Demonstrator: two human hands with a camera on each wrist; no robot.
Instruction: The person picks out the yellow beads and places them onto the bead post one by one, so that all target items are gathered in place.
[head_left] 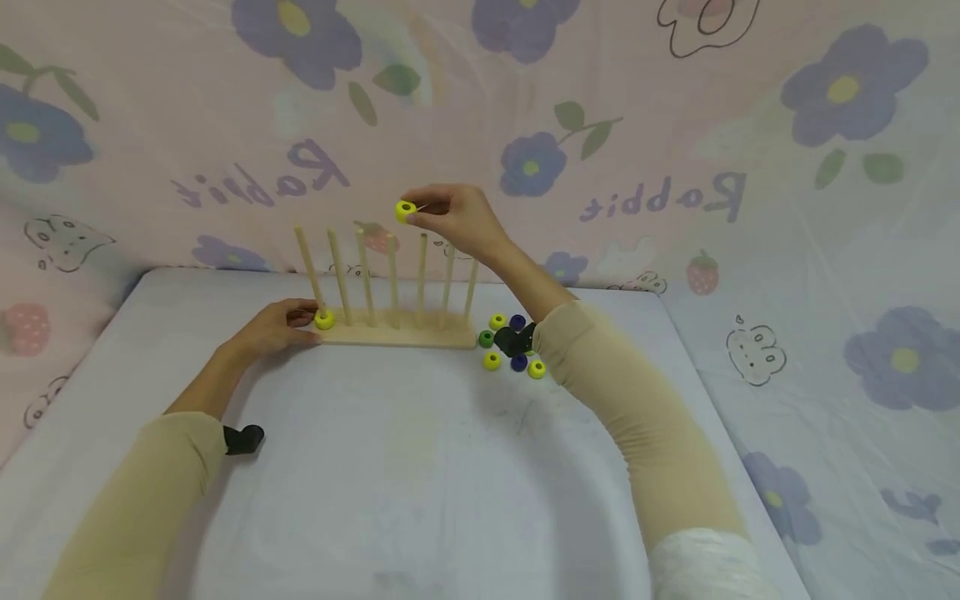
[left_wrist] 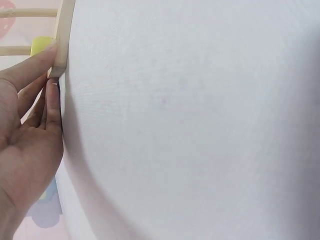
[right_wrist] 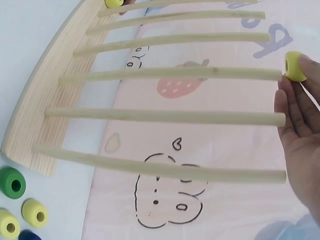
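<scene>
My right hand pinches a yellow bead between thumb and fingertips, up above the peg tops. The bead's hole shows in the head view. In the right wrist view the held bead is close to the tip of one peg. A wooden peg rack with several upright pegs stands on the table. At its left end my left hand grips the base, thumb at the front and fingers behind. Another yellow bead sits low around the leftmost peg, next to those fingers.
Right of the rack lie several loose beads: yellow, purple-blue and green. My right wrist's black camera mount hides part of the group. Patterned cloth rises behind the white-covered table.
</scene>
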